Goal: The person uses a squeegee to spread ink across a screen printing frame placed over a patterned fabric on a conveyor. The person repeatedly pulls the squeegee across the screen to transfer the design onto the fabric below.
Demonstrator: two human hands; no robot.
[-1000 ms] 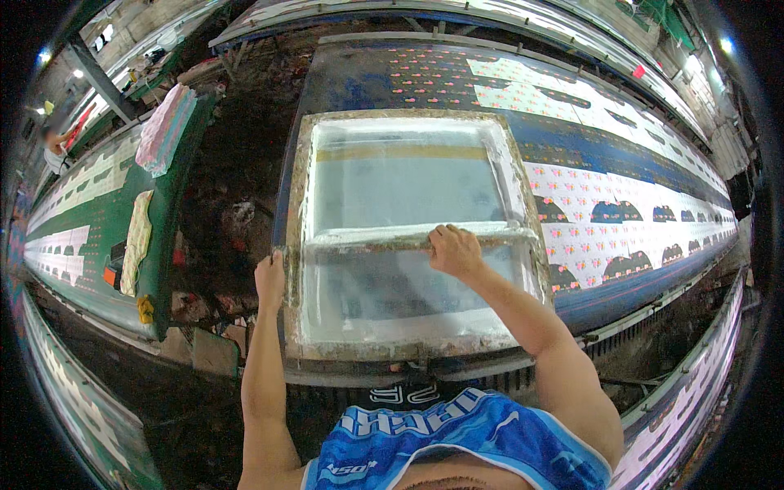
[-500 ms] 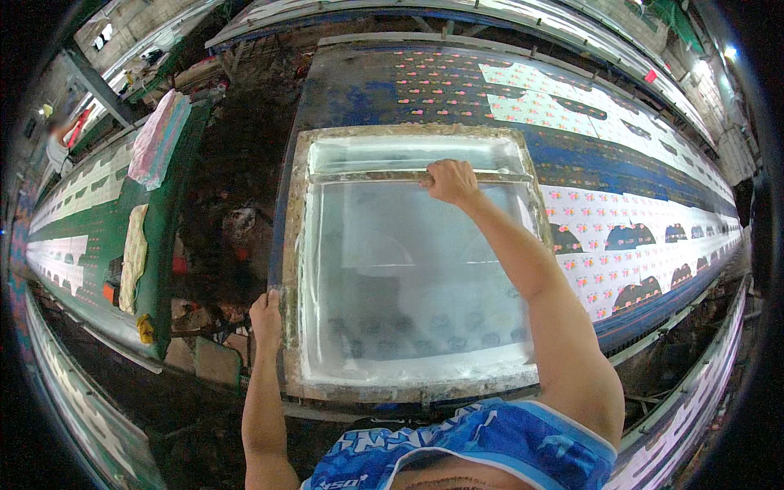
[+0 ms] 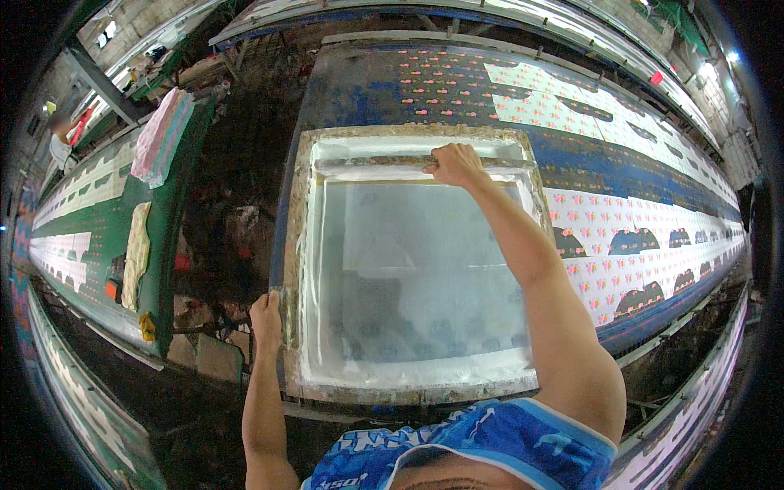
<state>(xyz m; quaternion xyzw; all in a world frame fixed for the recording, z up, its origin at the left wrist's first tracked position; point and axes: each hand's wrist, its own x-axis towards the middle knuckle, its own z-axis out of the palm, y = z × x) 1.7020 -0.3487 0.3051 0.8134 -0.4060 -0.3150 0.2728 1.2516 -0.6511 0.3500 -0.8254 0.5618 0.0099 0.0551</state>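
A large screen printing frame [image 3: 296, 245] with a worn, crusted rim lies on a long dark table in front of me. Its mesh [image 3: 425, 269] looks pale grey, with white paste along the inner edges. Across the far end of the mesh spans a squeegee [image 3: 376, 162], a long bar inside the frame. My right hand [image 3: 457, 163] is closed over the squeegee's top edge, right of its middle. At the frame's left side, my left hand [image 3: 265, 314] is closed on the rim; its fingertips are partly hidden.
Printed white fabric pieces [image 3: 596, 220] with pink flowers lie along the table to the right. On a green table [image 3: 175, 237] at left are folded cloths [image 3: 162, 135], a cream cloth [image 3: 137, 253] and a yellow item [image 3: 147, 327]. A person [image 3: 61, 139] stands far left.
My right hand has moved the squeegee slightly farther away, toward the frame's far edge, and the bar now sits more tilted. My left hand stays at the frame's left side.
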